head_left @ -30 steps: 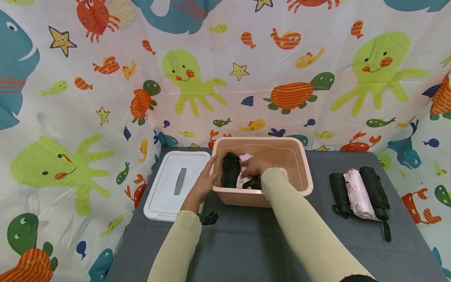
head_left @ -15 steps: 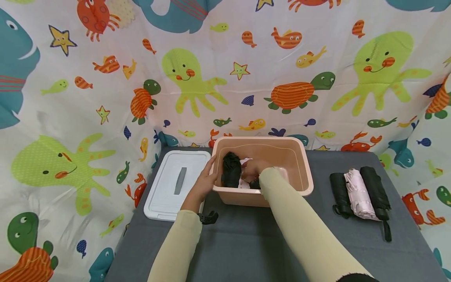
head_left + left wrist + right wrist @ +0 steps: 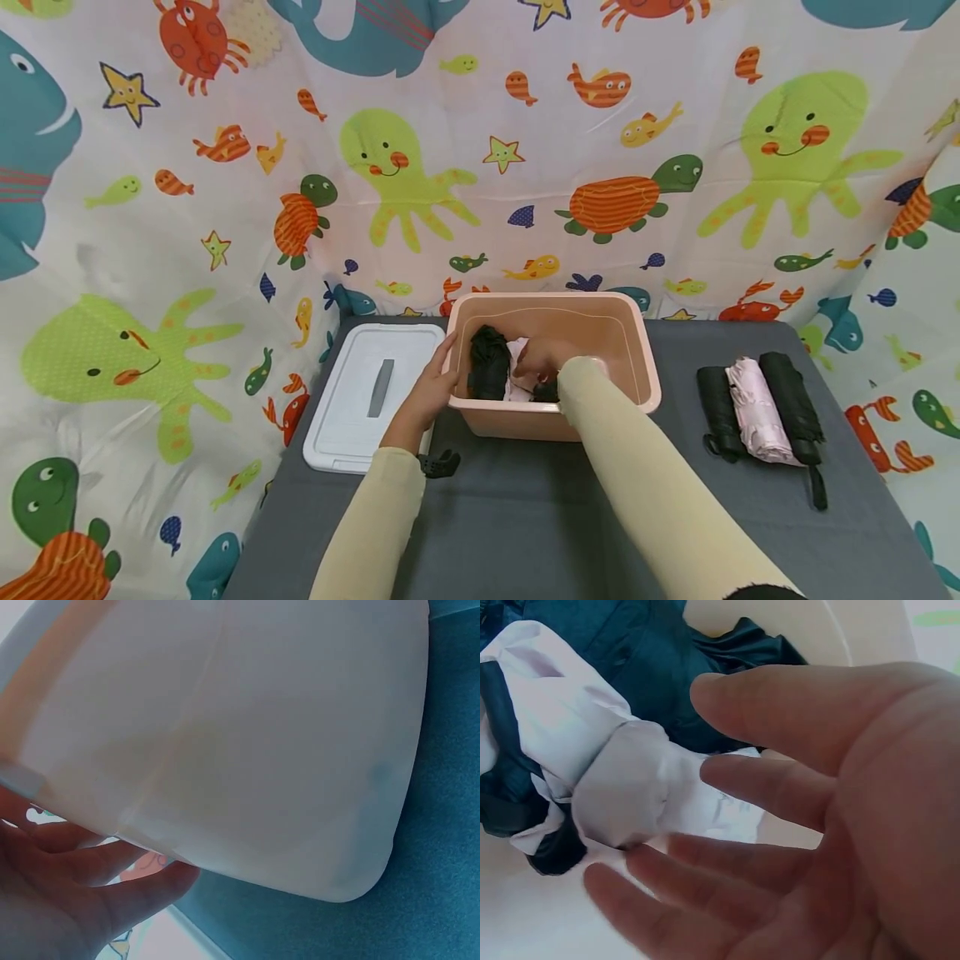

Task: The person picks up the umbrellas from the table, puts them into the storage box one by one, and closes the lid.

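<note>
Now, right hand: reaches from five o'clock down into a peach-coloured, rounded-rectangular plastic bin, with fingers relaxed and spread apart rather than clamped; cannot tell whether touching the bundle ahead of the fingertips.
Pink bundle: pale pink, folded fabric bundle, lying inside the bin at about nine o'clock, partly hidden by the right hand in the head view.
Dark bundle: near-black, folded fabric bundle, lying against the bin's nine o'clock wall, beside the pink one.
Left hand: rests at the bin's nine o'clock side, with fingers extended and slightly apart along the edge.
Lid: white, rectangular plastic lid with a grey handle, lying flat at nine o'clock from the bin.
Umbrella row: short black folded umbrella, pale pink folded umbrella and longer black folded umbrella, laid side by side at three o'clock, well apart from the bin.
Table: dark grey, cloth-covered surface, under everything.
</note>
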The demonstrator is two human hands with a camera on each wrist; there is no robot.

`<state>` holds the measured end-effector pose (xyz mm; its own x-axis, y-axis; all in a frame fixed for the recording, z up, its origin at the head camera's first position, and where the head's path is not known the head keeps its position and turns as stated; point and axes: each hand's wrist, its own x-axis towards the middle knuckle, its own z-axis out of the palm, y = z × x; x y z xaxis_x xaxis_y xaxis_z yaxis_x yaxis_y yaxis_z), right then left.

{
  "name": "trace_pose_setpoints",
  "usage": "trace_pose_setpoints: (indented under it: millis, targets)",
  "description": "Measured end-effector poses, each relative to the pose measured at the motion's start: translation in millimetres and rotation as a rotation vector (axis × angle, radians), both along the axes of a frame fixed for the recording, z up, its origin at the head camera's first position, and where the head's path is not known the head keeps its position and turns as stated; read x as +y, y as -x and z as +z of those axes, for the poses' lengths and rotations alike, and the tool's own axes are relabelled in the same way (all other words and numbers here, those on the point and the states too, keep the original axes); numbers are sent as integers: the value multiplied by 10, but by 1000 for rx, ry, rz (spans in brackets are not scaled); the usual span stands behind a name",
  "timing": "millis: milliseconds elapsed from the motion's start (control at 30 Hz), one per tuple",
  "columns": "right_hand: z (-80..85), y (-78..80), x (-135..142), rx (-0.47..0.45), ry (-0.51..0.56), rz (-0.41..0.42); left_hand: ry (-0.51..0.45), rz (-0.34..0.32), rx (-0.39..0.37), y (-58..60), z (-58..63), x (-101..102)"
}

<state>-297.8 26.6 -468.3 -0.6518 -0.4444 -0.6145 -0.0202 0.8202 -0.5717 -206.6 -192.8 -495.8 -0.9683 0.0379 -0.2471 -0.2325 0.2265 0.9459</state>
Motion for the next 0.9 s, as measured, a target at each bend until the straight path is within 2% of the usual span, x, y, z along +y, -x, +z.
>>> trace_pose_setpoints:
  millis: [133,267,400,467,567,900]
  targets:
    - [111,-26,67,-1,-8,-11,4,-29,-5,6,24,-6]
    - [230,-30,136,-10,14,-57,3,-35,-24,14,52,-21]
    - [338,-57,210,16,37,-62,-5,-66,-31,28,44,-46]
    - [382,-84,257,45,45,-55,-8,-92,-37,22,83,-50]
    - [456,-144,319,87,55,-53,-11,-103,-31,26,64,-61]
    - [661,-277,517,256,75,37,6,-73,-7,38,20,-42]
